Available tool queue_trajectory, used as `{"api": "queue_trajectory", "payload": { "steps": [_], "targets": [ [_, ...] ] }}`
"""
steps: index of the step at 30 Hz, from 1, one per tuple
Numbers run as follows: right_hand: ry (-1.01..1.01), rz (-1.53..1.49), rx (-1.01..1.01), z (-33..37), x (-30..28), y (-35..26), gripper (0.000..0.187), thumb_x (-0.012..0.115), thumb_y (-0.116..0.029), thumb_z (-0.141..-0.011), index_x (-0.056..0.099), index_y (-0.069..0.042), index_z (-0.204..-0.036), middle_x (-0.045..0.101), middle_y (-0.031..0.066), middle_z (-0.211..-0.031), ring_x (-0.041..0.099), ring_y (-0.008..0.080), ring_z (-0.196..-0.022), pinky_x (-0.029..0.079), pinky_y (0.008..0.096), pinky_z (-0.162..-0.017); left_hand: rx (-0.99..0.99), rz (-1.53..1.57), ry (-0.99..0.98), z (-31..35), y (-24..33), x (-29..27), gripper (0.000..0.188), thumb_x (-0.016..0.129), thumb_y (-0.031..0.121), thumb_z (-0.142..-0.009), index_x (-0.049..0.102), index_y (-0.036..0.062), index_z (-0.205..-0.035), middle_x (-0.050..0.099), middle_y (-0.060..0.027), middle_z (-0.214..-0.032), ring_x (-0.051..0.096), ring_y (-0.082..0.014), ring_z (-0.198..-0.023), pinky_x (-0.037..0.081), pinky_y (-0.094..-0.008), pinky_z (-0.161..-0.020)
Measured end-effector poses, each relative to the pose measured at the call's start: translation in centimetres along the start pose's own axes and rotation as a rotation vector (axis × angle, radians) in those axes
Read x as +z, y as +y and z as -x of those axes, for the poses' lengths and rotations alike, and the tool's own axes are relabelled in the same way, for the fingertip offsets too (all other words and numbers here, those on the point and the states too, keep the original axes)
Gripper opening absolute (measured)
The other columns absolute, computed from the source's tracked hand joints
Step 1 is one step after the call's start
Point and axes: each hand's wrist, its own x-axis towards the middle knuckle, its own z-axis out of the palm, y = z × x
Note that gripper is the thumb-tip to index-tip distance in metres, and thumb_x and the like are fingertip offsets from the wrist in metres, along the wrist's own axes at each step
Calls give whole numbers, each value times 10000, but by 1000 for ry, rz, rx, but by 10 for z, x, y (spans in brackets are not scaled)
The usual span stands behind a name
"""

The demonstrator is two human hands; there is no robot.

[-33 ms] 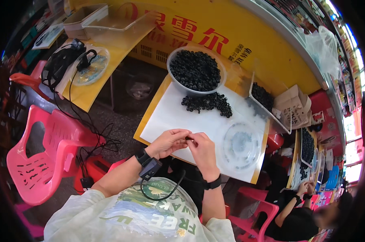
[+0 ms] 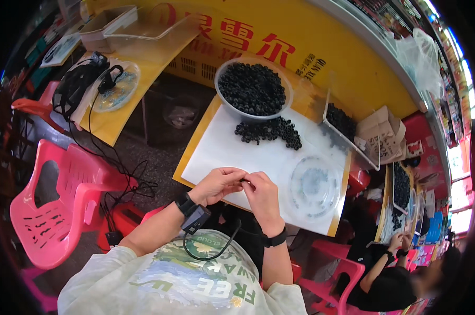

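Note:
Above the near edge of the white tabletop, my left hand [image 2: 220,185] and my right hand [image 2: 262,197] meet fingertip to fingertip. Both pinch one small black piece [image 2: 244,180] between them, mostly covered by the fingers; it looks like the black rings on the table. Beyond my hands lies a loose pile of small black ring-shaped pieces [image 2: 269,133]. Behind that pile stands a round translucent bowl [image 2: 220,93] heaped with the same pieces. A round clear plastic lid or dish [image 2: 315,186] rests to the right of my right hand.
A clear bin [image 2: 353,144] of black pieces and a paper bag [image 2: 383,136] stand at the right. At left are a pink chair [image 2: 69,194], loose cables, and another yellow table [image 2: 114,122] holding a black bag. A co-worker's hands [image 2: 399,242] work at a table farther right.

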Motion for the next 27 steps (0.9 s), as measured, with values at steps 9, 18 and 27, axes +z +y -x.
{"api": "queue_trajectory", "payload": {
  "steps": [9,18,27],
  "targets": [
    [130,-201,120,8,-1,3,121,703,-35,-790,691,11,-900,669,128,-837,651,228,-680,521,319,-624,-10,25,50,-1,0,-2,241,649,87,-934,647,-28,-1145,676,-101,-1071,666,-142,-941,572,-236,-879],
    [94,-269,219,6,-4,6,143,697,-47,-748,694,13,-877,681,105,-811,620,162,-634,512,281,-623,-38,-109,34,-5,11,-7,214,684,35,-890,666,-34,-1092,689,-114,-1041,671,-177,-952,563,-248,-891],
    [222,17,154,-4,-2,67,141,658,-29,-795,681,10,-929,685,161,-906,667,274,-718,532,346,-670,35,-11,-31,5,31,-29,249,656,2,-899,621,-26,-1144,670,-121,-1089,663,-191,-1022,551,-238,-929]
  ]
}}
